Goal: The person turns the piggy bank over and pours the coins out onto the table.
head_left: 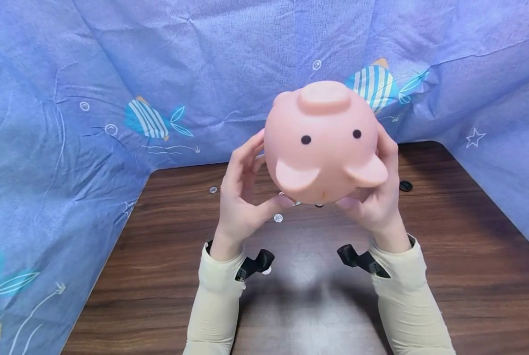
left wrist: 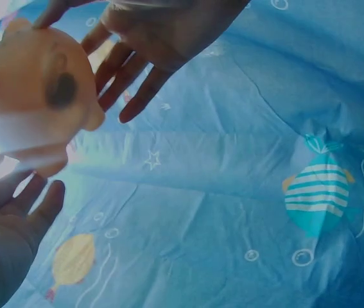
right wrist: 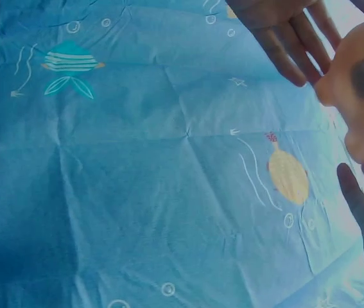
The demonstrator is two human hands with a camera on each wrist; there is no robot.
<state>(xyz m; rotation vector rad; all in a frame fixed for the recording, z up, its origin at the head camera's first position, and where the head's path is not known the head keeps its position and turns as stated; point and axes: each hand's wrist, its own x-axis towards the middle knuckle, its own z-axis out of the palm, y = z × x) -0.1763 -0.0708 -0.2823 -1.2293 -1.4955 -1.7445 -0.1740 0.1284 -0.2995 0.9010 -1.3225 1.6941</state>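
Observation:
A pink piggy bank [head_left: 324,133] is held up above the table, its snout at the top and its ears toward me. My left hand [head_left: 244,197] grips its left side, thumb near the lower edge. On the opposite side my right hand [head_left: 382,192] holds it likewise, with the fingers partly hidden behind the body. In the left wrist view, the piggy bank [left wrist: 27,96] shows a dark round spot on its underside; the right wrist view shows that spot on the piggy bank [right wrist: 361,115] too.
A silvery coin [head_left: 278,218] lies on the brown wooden table [head_left: 158,276], with another coin [head_left: 213,190] farther left. A black round disc [head_left: 405,186] sits at the right. Small pieces beneath the piggy bank are partly hidden. Blue fish-patterned cloth [head_left: 229,59] surrounds the table.

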